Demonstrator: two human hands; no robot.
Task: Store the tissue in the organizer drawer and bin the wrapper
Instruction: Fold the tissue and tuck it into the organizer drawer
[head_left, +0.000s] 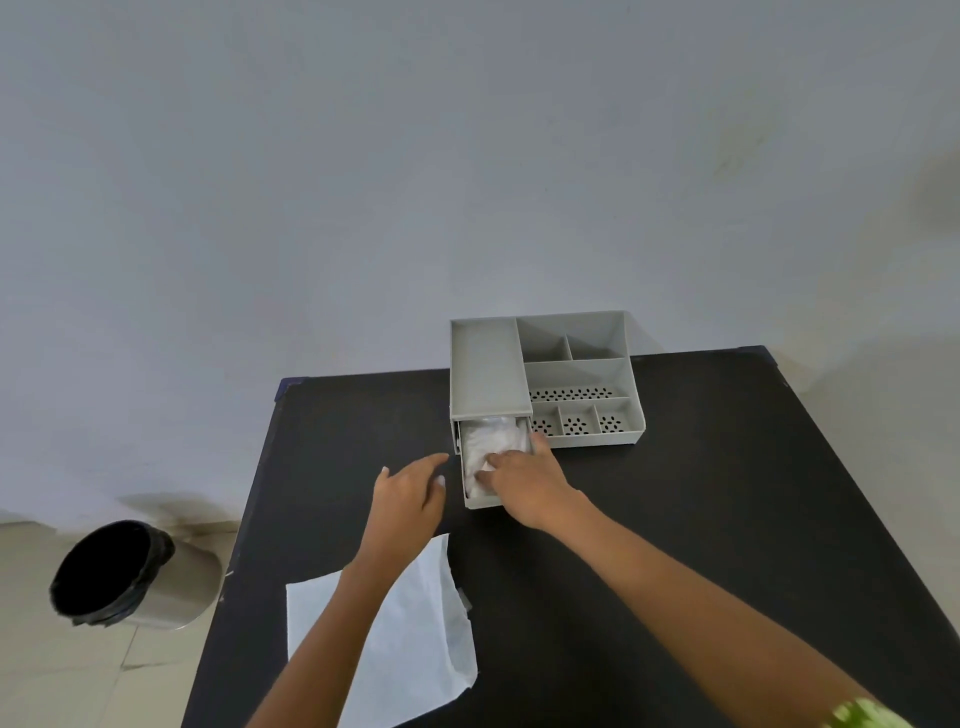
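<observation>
Your right grip (519, 480) presses down with fingers curled on the crumpled white tissue (491, 441), which lies inside the pulled-out grey plastic organizer drawer (480, 501). Your left grip (410, 493) hovers released, fingers spread, just beside the drawer's left wall. Nearer you, the flat white paper wrapper (415, 634) lies on the black worktop (675, 519). A round bin with a black liner (135, 574) stands on the floor to the left.

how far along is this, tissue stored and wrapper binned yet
Partly done. The tissue is already in the open drawer of the organizer. In hand: the right hand presses on the tissue while the left hand hovers empty beside the drawer. Left: close the drawer and move the wrapper, lying flat on the table, to the bin on the floor.
</observation>
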